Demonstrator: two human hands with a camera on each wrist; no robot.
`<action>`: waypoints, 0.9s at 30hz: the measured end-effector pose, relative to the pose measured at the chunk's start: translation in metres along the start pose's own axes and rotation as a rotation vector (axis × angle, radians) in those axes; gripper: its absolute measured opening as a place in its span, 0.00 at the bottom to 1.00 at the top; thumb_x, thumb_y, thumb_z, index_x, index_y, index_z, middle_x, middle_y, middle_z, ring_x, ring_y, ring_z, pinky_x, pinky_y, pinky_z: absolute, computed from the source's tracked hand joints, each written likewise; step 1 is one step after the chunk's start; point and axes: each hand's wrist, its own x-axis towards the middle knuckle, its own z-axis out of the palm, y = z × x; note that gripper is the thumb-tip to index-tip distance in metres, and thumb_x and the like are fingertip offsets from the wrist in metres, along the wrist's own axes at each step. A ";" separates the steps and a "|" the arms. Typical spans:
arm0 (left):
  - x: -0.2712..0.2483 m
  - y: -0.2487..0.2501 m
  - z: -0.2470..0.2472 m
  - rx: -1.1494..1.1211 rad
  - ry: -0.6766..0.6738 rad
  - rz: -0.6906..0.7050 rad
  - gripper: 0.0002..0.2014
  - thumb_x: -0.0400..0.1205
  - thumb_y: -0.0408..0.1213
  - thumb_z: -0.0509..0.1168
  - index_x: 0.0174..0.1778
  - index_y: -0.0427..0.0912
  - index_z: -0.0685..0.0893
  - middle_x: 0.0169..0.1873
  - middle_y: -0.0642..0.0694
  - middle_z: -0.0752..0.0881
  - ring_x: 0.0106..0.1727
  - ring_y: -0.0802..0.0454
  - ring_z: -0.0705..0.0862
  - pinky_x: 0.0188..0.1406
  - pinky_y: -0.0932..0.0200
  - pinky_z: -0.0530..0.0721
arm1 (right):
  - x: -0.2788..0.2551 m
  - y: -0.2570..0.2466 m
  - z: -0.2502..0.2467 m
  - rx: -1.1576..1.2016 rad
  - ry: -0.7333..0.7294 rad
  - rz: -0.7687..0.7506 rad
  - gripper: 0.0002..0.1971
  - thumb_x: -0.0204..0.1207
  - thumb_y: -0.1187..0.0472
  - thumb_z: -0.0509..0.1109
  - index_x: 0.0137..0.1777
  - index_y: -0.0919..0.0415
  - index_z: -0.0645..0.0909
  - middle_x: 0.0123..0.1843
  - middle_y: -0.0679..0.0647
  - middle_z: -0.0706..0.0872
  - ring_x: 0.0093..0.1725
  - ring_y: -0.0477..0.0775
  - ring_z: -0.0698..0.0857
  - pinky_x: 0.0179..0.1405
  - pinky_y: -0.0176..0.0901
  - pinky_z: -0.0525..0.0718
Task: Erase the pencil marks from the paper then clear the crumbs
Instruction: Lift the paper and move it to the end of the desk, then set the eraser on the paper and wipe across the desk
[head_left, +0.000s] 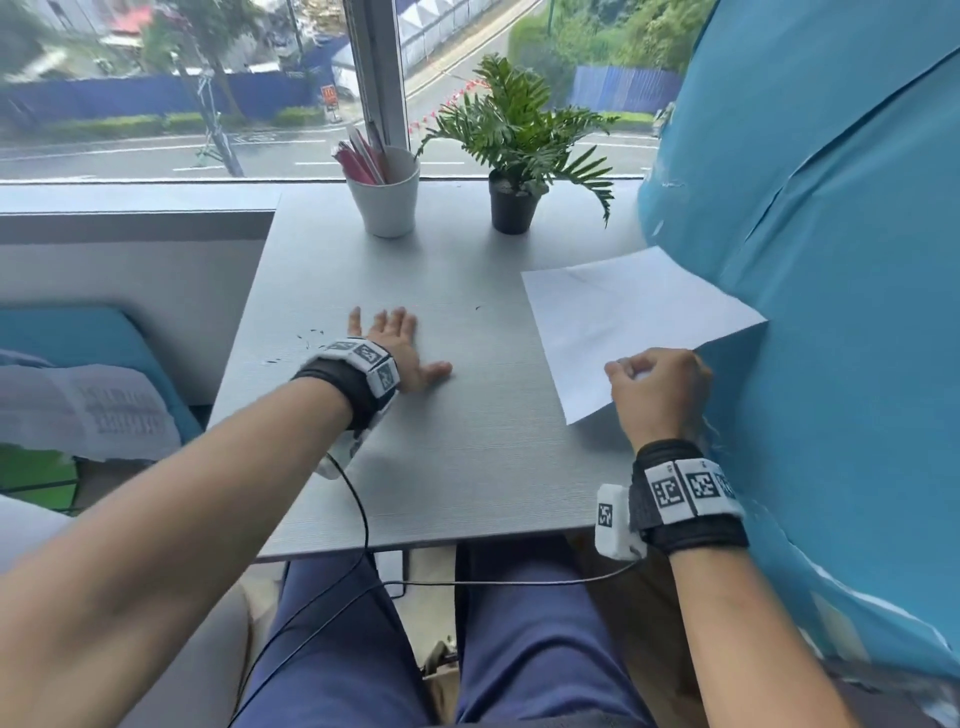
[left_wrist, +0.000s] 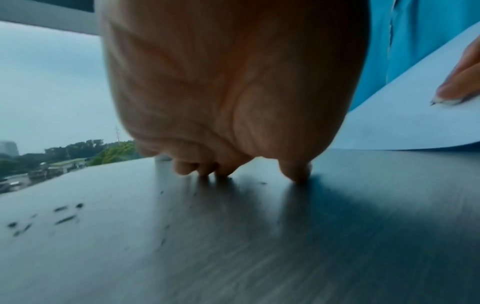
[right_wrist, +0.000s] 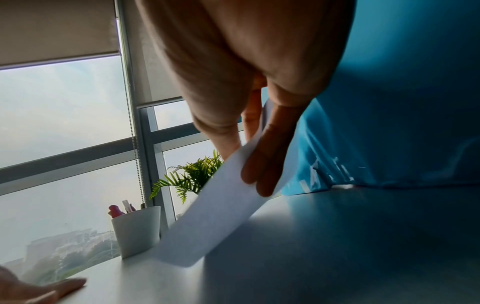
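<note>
- White paper (head_left: 634, 317) sits at the desk's (head_left: 467, 467) right side, its near edge pinched by the right hand (head_left: 660, 395), whose fingers (right_wrist: 262, 164) curl around the lifted sheet in the right wrist view.
- Dark crumbs (head_left: 311, 335) lie just left of the left hand (head_left: 397, 345), fingers spread flat on the desk.
- Only the left wrist view shows a pencil tip (left_wrist: 433, 102) under the right fingers.
- Behind stand a white cup (head_left: 387, 200) and a potted plant (head_left: 514, 156).
</note>
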 end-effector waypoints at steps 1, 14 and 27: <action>0.000 0.003 -0.002 0.008 0.019 -0.037 0.50 0.80 0.75 0.45 0.88 0.42 0.38 0.88 0.45 0.38 0.88 0.45 0.40 0.80 0.34 0.30 | 0.001 -0.004 0.002 -0.008 -0.021 -0.001 0.06 0.71 0.62 0.76 0.38 0.66 0.91 0.38 0.58 0.91 0.45 0.59 0.86 0.44 0.38 0.80; 0.038 0.076 -0.019 -0.130 0.004 0.308 0.47 0.84 0.68 0.54 0.88 0.48 0.37 0.87 0.48 0.35 0.87 0.46 0.35 0.85 0.38 0.38 | -0.002 -0.020 -0.001 -0.361 -0.212 0.085 0.05 0.70 0.55 0.75 0.41 0.54 0.88 0.70 0.65 0.74 0.66 0.67 0.77 0.53 0.54 0.84; 0.004 0.015 0.001 -0.048 0.020 0.297 0.50 0.80 0.74 0.48 0.88 0.47 0.36 0.87 0.50 0.35 0.88 0.48 0.39 0.85 0.40 0.38 | 0.019 -0.036 0.022 -0.391 -0.514 -0.145 0.10 0.75 0.55 0.74 0.49 0.61 0.86 0.60 0.59 0.86 0.55 0.60 0.85 0.53 0.48 0.83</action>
